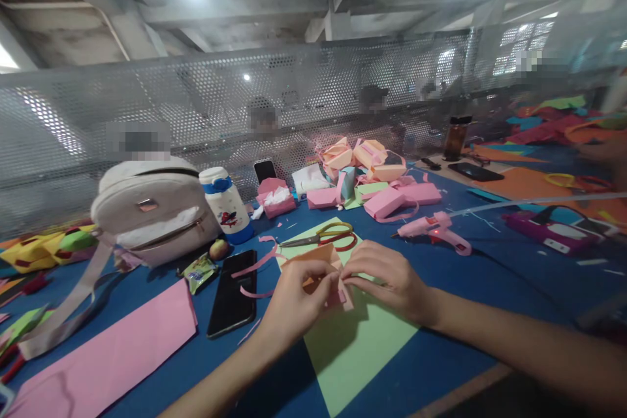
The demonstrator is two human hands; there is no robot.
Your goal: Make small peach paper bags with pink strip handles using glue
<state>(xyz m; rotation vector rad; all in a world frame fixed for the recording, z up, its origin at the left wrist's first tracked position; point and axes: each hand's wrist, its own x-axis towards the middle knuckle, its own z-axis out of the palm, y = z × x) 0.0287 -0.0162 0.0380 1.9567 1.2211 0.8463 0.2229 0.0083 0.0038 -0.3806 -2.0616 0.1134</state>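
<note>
Between my two hands is a small folded paper box (318, 255), orange with pink parts. My left hand (304, 290) is closed on its near left side, thumb and fingers pinching the paper. Fingertips of my right hand (382, 274) pinch the box's right edge, close to the left fingertips. Under both hands lies a light green paper sheet (353, 359). Scissors (328, 237) with yellow and red handles rest on its far end. A pink glue gun (435, 230) lies to the right of my right hand, a small red light on it.
At left are a pink paper sheet (122, 353), a black phone (232, 294), a white backpack (151, 209) and a water bottle (225, 206). Several finished paper boxes (377, 163) pile up at the back before a perforated metal screen (304, 91). A purple device (551, 232) sits at right.
</note>
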